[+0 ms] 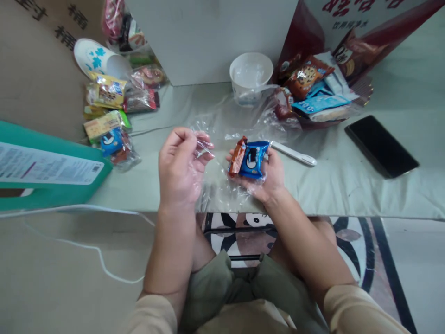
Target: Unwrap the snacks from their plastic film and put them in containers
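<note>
My left hand (182,164) pinches clear plastic film (205,147) between thumb and fingers above the cloth-covered table. Palm up, my right hand (271,178) cradles a blue snack packet (255,160) and a smaller brown snack packet (238,157) side by side. More of the thin clear film lies under the packets, between the two hands. A white plastic-handled tool (294,153) rests just beyond my right hand; its far end is hidden behind the packets. A white bowl (251,76) stands behind the film.
Wrapped snacks (107,90) lie in a pile at the left beside a tipped paper cup (99,60). A dish of snacks (320,90) is at back right. A phone (382,146) lies at the right. A green box (52,162), a white carton (215,37) and a white cable (100,253) are also around.
</note>
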`<state>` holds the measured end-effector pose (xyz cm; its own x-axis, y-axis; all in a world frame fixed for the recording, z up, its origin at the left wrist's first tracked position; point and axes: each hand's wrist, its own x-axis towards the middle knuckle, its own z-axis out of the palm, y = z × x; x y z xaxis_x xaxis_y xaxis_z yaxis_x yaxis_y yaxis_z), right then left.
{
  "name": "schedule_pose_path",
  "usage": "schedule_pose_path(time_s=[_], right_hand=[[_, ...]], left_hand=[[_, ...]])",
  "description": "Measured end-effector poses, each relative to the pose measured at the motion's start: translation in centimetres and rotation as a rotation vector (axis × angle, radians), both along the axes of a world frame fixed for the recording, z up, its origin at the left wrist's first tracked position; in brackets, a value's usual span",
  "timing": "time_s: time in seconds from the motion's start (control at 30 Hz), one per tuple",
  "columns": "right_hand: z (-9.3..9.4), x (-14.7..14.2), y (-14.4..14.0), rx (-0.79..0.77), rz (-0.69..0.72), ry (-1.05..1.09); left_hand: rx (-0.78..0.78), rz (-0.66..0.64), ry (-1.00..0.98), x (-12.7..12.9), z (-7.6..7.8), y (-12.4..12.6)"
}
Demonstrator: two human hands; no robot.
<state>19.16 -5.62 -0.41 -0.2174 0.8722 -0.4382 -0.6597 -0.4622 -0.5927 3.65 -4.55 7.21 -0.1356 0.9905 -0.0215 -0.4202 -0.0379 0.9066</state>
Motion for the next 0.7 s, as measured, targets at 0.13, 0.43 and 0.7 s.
schedule_pose_path(time_s=[0.13,0.43,0.7], right_hand=[[1.0,0.2,-0.5,-0.051,-0.096,0.164],[0.2,0.7,-0.8,0.019,-0.01,0.218],[-0.9,-0.2,-0.9,0.137,0.04,-0.004]], left_hand=[[0.099,-0.04,-0.157,1.5,4.0,0.9],[0.104,0.115,-0.208,0.2,6.1,2.2],[0.218,0.195,-0.228,-4.5,4.4,2.7]])
